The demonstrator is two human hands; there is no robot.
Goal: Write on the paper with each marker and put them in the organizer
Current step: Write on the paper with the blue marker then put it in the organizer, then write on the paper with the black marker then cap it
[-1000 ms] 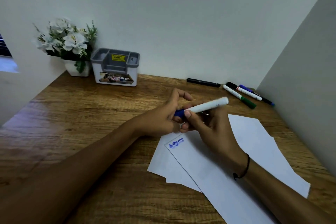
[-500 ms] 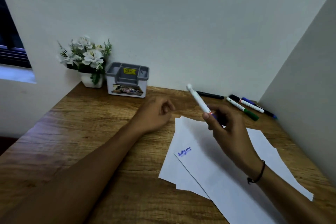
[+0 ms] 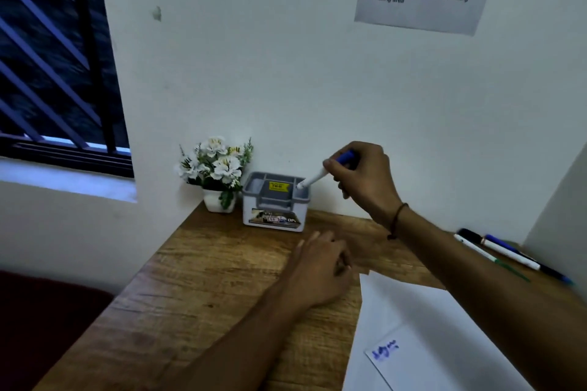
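Up at the far side of the wooden surface [image 3: 203, 282], the right hand [image 3: 362, 178] held the blue-capped marker [image 3: 320, 175], fingers curled round its capped end. Its white barrel slanted down to the left, and the lower tip sat at the rim of the right-hand compartment of the grey organizer [image 3: 274, 203]. That organizer stood against the wall, just right of a small pot of white flowers [image 3: 217, 168]. Nearer, the left hand [image 3: 320, 270] rested on the surface with loosely curled fingers holding nothing, just left of the white paper [image 3: 422, 336], which bore a short blue scribble [image 3: 385, 350]. Several other markers [image 3: 505, 252] lay together at the far right, well apart from the organizer.
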